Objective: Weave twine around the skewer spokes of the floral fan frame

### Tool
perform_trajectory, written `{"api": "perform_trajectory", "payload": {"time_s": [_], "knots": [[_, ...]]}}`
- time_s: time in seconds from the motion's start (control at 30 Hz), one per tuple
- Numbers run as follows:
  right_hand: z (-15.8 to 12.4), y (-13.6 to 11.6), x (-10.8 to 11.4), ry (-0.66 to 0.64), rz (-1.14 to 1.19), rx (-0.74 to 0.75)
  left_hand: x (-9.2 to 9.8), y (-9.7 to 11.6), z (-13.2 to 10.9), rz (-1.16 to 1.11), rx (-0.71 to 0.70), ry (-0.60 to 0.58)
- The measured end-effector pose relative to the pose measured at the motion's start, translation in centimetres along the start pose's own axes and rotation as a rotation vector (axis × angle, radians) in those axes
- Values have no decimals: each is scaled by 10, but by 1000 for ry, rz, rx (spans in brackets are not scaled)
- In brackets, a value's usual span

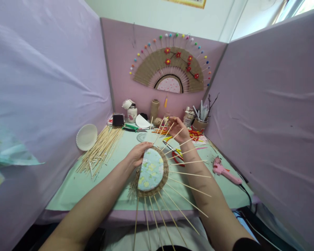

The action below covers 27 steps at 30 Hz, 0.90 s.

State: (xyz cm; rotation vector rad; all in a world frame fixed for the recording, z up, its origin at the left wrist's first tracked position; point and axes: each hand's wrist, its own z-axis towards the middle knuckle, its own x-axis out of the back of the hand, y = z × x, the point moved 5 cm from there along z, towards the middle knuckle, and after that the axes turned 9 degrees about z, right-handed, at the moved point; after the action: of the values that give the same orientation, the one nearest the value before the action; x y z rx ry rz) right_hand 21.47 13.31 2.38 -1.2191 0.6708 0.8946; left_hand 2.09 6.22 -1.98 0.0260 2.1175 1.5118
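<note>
The left hand [140, 153] grips the upper end of a half-round fan base [151, 169], held above the front of the bench [115, 188]. The right hand [178, 129] is raised beside the upper sticks with fingers bent; whether it grips anything cannot be determined.

The fan base is faced with pale blue floral fabric and bordered on its curved side by a braided twine rim [165, 170]. Thin wooden sticks [189, 173] radiate from the rim, some crossing in front of the right forearm. A frayed twine tuft [133, 186] shows at the straight edge.

Beyond the fan base, red-handled scissors [174, 158] lie on the bench. To the right is a pink hot glue gun [226, 170] with its cord running toward the bench edge. To the left lies a loose heap of sticks [103, 146], with a scalloped white plate [87, 137] near it.

Along the rear: green-handled pliers [131, 128], a lidded jar [132, 113] and a twine cone [154, 108]. A decorated fan [146, 69] with red flowers is mounted on the pink back panel [122, 59].
</note>
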Motion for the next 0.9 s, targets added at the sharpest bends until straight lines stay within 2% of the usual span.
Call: {"api": "perform_trajectory", "payload": {"time_s": [0.17,0.4,0.5,0.63,0.73,0.9], "knots": [[-10,4,24,152,150,-30,1,0,1,1,-14,13],[-33,24,37,164,-21,-369,0,4,-2,-14,-29,18],[-46,36,31,114,-307,-411,1,6,-2,-19,-51,13],[-65,51,10,-68,-701,-458,3,6,0,-26,-55,-31],[-74,55,-1,-146,-806,-514,5,5,1,-50,-29,-26],[-78,57,-4,-191,-817,-552,4,4,1,-42,-3,-45]]}}
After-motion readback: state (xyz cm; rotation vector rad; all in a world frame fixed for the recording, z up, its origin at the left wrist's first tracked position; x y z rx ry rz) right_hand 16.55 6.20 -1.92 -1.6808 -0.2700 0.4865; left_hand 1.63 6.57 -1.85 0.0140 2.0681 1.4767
